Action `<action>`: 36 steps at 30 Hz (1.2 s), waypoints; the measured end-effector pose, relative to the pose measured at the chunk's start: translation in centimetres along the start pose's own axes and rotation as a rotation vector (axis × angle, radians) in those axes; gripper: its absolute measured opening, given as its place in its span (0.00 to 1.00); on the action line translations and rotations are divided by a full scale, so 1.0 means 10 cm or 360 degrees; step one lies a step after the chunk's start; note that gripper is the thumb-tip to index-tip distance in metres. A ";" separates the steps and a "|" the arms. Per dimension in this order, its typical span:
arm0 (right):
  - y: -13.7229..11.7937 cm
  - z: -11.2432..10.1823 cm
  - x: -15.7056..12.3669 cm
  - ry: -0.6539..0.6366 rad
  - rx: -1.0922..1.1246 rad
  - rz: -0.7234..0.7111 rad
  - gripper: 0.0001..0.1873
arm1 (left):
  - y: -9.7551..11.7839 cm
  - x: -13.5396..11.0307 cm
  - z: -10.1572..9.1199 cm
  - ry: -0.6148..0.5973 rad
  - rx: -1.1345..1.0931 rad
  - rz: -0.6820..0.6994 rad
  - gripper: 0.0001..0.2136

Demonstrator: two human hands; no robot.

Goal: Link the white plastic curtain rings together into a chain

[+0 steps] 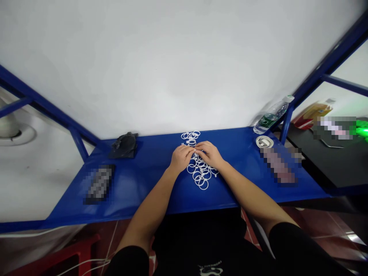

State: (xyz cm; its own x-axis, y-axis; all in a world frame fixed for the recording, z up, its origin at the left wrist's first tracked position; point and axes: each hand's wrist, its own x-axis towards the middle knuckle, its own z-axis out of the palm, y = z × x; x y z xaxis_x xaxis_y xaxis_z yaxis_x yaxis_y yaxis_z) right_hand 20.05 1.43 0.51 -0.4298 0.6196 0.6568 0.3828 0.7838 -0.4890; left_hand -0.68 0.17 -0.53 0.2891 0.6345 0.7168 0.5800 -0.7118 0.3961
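My left hand (182,157) and my right hand (212,155) meet over the middle of the blue table. The fingertips of both are pinched together on a white plastic ring, of which only a small bit shows between them. Below and under the hands lies a loose heap of several white plastic rings (202,178), thin and round with small knobs, like looped cable ties. A smaller group of the same rings (190,135) lies just beyond the fingers, toward the wall. My hands partly cover the rings between the two groups.
A crumpled black plastic bag (124,145) and a blurred-out dark object (100,184) lie at the left. On the right are a water bottle (271,117) leaning by the frame, a coiled white cable (264,142) and a blurred-out pinkish object (278,165). A white wall (161,76) rises behind.
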 end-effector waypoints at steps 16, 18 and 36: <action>0.13 0.00 -0.02 -0.0279 -0.0178 0.0462 0.03 | -0.09 -0.06 0.13 0.0113 0.0131 -0.0311 0.05; 0.14 0.00 -0.02 -0.0277 -0.0193 0.0484 0.04 | -0.18 -0.07 0.12 0.0060 0.0297 -0.0458 0.06; 0.12 0.00 -0.03 -0.0236 -0.0183 0.0449 0.09 | -0.31 -0.08 0.10 0.0090 0.0300 -0.0556 0.11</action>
State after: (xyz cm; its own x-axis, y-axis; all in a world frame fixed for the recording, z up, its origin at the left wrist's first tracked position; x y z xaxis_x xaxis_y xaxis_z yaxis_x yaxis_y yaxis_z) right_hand 20.62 2.19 -0.30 -0.4046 0.8174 0.4101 0.5898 0.5759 -0.5661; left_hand -1.94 2.21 -2.91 0.0103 0.8074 0.5900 0.7671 -0.3849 0.5133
